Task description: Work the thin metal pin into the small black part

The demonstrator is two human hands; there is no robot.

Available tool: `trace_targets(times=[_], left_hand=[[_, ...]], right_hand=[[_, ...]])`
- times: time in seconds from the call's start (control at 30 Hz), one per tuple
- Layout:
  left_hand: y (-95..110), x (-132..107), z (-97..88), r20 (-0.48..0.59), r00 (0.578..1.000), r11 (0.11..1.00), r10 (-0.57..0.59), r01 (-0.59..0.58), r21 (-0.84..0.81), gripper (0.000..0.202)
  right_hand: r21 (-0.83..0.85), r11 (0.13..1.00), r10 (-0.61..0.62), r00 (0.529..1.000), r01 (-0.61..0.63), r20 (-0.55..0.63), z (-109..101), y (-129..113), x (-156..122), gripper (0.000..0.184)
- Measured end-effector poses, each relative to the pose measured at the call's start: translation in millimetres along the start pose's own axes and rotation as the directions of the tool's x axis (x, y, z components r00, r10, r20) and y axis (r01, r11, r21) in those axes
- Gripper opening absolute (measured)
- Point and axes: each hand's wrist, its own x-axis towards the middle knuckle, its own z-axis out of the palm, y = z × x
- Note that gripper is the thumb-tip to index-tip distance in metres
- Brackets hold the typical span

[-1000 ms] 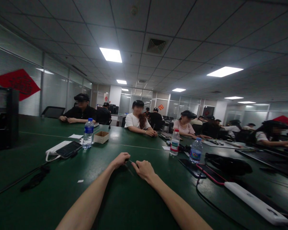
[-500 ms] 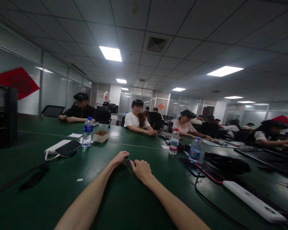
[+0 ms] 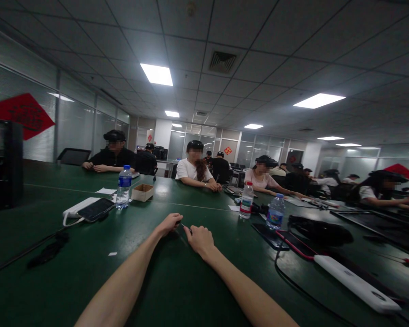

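Observation:
My left hand (image 3: 169,223) and my right hand (image 3: 199,239) rest close together on the dark green table (image 3: 177,281), arms stretched forward. Both are closed in a pinch. Between their fingertips runs a thin dark thing (image 3: 184,226), too small and dim to name. The left hand's fingers pinch one end, and the right hand's thumb and forefinger meet the other end.
A phone on a white power bank (image 3: 88,210), a water bottle (image 3: 123,193) and a small cardboard box (image 3: 142,192) lie left. Two bottles (image 3: 246,200), phones (image 3: 295,244), a black bag (image 3: 322,231) and a white power bank (image 3: 356,284) lie right. Several people sit along the far side.
The view has tilted slightly, so everything sits a little higher in the picture. My hands have stayed together on the table, still pinching.

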Motion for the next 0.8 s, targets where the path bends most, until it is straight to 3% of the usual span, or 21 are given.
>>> trace_targets(times=[0.8], left_hand=[[2.2, -1.3, 0.0, 0.013, 1.0, 1.0, -0.007, 0.007, 0.008, 0.047]], right_hand=[[0.006, 1.0, -0.022, 1.0, 0.022, -0.018, -1.5, 0.6, -0.4, 0.06]])
